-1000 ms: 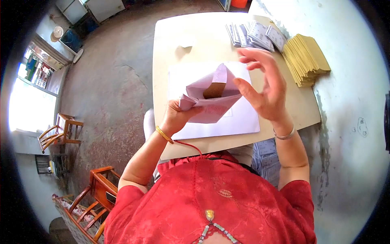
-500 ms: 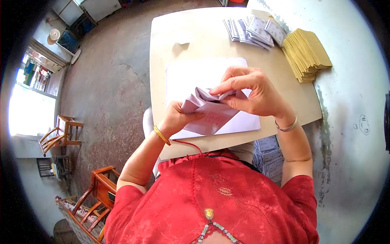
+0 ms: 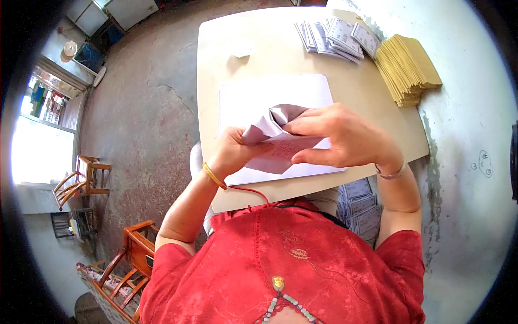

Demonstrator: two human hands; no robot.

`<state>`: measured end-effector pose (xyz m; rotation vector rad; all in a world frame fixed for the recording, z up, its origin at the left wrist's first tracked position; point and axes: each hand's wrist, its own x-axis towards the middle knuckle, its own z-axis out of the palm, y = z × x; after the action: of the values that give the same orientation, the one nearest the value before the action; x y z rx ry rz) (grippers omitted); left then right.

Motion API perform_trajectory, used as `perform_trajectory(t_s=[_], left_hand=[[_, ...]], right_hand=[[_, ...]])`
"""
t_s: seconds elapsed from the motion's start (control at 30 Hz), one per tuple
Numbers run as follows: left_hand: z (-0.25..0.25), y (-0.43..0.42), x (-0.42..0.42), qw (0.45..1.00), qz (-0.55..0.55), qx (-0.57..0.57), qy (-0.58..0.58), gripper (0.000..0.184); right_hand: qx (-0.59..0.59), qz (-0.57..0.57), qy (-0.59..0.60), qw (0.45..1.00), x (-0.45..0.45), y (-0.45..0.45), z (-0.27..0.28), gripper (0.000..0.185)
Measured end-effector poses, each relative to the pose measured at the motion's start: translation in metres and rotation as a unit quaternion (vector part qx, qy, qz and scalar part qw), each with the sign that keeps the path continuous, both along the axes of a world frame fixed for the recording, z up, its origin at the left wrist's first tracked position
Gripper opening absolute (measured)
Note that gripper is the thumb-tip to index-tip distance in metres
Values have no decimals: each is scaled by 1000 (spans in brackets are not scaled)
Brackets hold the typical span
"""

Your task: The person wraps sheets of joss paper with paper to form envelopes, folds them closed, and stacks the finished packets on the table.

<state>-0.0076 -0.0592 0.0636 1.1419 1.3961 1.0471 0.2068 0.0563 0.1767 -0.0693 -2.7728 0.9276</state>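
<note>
Now our left hand (image 3: pixel 233 151) grips the paper bag (image 3: pixel 272 161), red print (image 3: pixel 284 149) unreadable; our right fingers (image 3: pixel 308 126), parted, touch its mouth.

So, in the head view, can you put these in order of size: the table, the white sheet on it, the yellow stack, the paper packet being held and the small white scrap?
1. Table
2. White sheet
3. Yellow stack and paper packet: unsure, since the packet is nearer and partly covered
4. White scrap
</note>
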Motion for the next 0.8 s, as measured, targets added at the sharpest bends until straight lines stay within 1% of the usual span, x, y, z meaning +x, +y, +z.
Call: perform_trajectory(t_s=[0.1, 0.13, 0.23, 0.27, 0.3, 0.37, 0.47, 0.53, 0.57, 0.67, 0.8], left_hand=[[-1, -2, -3, 1000, -10, 4, -2, 14], [-1, -3, -3, 1000, -16, 5, -4, 14], [1, -4, 0, 1000, -27, 12, 10, 15], [1, -4, 1, 999, -37, 4, 11, 15], [2, -5, 2, 999, -46, -5, 12, 15], [4, -6, 3, 998, -58, -20, 18, 15], [9, -8, 7, 997, -65, -32, 16, 13], [13, -10, 9, 997, -70, -27, -3, 11], [10, -10, 8, 997, -71, -18, 7, 11], [-1, -11, 6, 997, -74, -1, 20, 12], [-1, -14, 8, 997, -71, -9, -3, 13]], right_hand=[[-94, -16, 87, 992, 10, 2, 8, 27], [-105, 3, 102, 989, 11, 6, 9, 23], [-270, -45, 107, 956, 11, 13, -2, 22], [-244, -91, 118, 958, 9, 17, -4, 18], [-188, -126, 137, 964, 4, 17, -6, 14], [-142, -70, 132, 978, -3, 19, -14, 16], [-124, -32, 95, 987, -8, 14, -19, 16], [-117, -40, 91, 988, -11, 10, -24, 14], [-114, -45, 89, 988, -13, 8, -26, 13], [-40, -87, 90, 991, -18, -6, -26, 10], [-57, -89, 113, 988, -18, -8, -28, 11]])
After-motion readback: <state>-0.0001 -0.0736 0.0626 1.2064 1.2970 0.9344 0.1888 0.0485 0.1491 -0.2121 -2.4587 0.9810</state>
